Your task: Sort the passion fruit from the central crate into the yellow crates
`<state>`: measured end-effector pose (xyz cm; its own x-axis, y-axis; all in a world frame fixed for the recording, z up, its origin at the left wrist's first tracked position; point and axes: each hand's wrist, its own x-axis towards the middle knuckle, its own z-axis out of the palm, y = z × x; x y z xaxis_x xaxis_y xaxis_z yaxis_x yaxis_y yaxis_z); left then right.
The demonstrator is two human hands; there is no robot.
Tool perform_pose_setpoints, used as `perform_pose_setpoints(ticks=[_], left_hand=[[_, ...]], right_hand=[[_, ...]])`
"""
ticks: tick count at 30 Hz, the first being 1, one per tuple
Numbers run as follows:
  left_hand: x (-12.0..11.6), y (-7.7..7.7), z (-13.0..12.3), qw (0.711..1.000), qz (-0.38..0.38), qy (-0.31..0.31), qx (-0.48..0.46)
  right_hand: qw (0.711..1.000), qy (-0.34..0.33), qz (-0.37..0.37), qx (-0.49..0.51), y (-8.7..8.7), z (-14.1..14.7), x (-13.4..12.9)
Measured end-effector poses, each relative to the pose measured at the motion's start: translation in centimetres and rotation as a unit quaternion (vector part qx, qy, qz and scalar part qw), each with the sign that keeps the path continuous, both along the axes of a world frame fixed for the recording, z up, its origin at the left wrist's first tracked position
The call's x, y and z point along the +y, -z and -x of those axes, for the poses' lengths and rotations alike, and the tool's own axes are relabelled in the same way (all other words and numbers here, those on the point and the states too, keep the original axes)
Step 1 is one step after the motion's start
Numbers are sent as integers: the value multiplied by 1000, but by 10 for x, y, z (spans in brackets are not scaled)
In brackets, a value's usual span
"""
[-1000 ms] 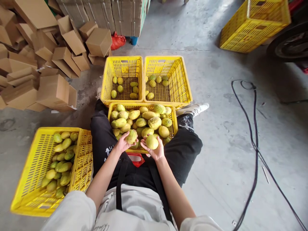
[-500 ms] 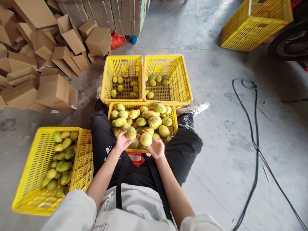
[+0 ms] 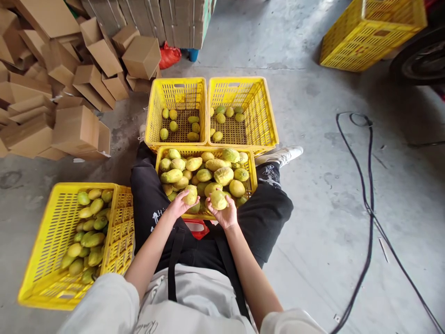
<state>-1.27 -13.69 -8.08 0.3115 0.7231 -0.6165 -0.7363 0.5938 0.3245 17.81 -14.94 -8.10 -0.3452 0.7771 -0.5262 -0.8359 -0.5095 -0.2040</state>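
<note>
My left hand [image 3: 179,205] holds a yellow-green fruit [image 3: 190,195], fingers wrapped round it. A second, rounder fruit [image 3: 219,200] rests in the closed fingers of my right hand [image 3: 226,214]. Both hands are over the near edge of a yellow crate [image 3: 253,170] between my legs, heaped with similar yellow and green fruits. Beyond it stand a left far crate [image 3: 149,111] and a right far crate [image 3: 269,111], each with several fruits on its bottom.
At my left stands another yellow crate [image 3: 41,241] with many fruits. Cardboard boxes [image 3: 76,130] are piled at the upper left. A yellow crate [image 3: 361,46] stands near a wheel [image 3: 420,62] at the upper right. A black cable [image 3: 370,185] lies on the floor.
My hands have moved slightly apart. Both fruits have been turned in the fingers, showing other sides.
</note>
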Motion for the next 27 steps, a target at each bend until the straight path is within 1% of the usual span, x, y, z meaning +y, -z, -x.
perform_pose_setpoints(ticks=[3,8,12,16,19,23,27], left_hand=[[0,2,0,1000,-2,12,-2],[1,2,-1,1000,-1,-10,9],[1,0,-1,1000,-3,-10,9],[2,-5,2,999,1,-23,-33],[4,-7,5,997,-4,-42,-57],[5,-7,6,997,-5,-56,-45],[5,-6,5,999,38,-38,-7]], right_hand=[[1000,-11,-6,-7,1,0,0],[1000,0,-15,-20,2,0,0],[999,9,-43,-14,-3,-3,0],[997,14,-73,-11,-11,-4,2],[996,6,-82,-25,-14,-2,4],[997,-8,-68,-24,-9,-2,3],[1000,-18,-25,1,0,-5,0]])
